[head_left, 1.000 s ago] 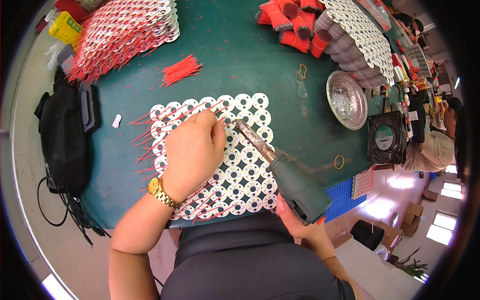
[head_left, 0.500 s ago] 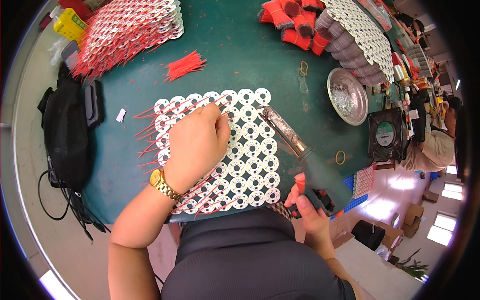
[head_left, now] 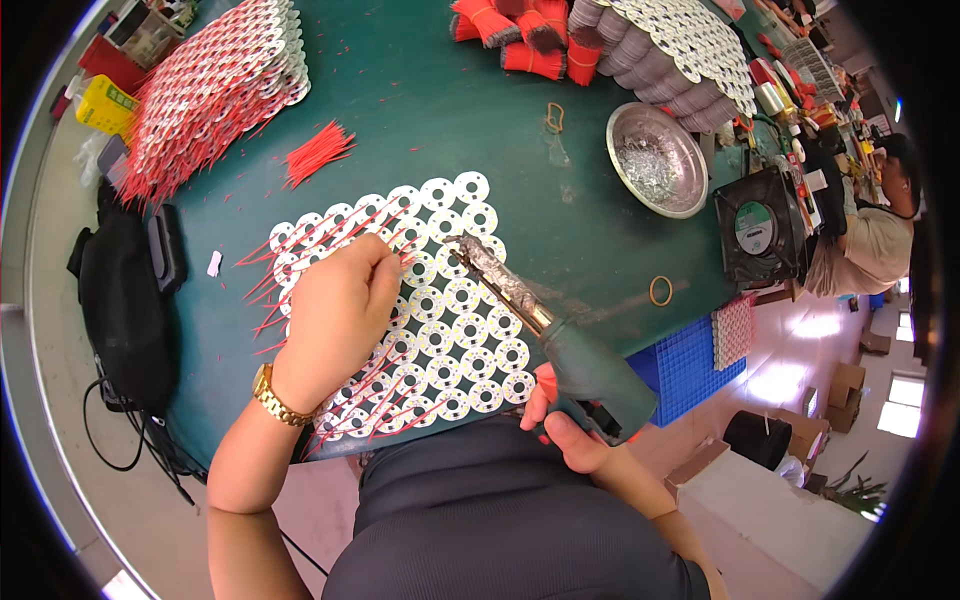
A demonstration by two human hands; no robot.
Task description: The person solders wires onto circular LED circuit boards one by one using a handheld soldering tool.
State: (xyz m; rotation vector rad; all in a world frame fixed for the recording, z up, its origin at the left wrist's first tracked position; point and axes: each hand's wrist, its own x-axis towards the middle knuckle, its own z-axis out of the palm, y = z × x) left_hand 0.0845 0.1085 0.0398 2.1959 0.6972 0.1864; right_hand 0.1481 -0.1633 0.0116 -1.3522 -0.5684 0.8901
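Observation:
A panel of round white circuit boards with centre holes lies on the green table, with thin red wires along its left and lower parts. Over the panel, my left hand is closed in a pinch, with a short red wire end showing by the fingertips. Its fingers are largely hidden under the hand. My right hand grips a dark green soldering gun. The gun's metal tip points up and left, over the panel's upper right part, close to the left hand; contact with a board cannot be made out.
A bundle of red wires lies beyond the panel. Stacked wired panels stand far left, more boards far right. A metal bowl, a fan and a rubber band are right; a black bag is left.
The view has shifted, so the panel and table objects sit further left and look slightly turned. Both hands remain over the same area, the left still pinched and the right still gripping the soldering gun.

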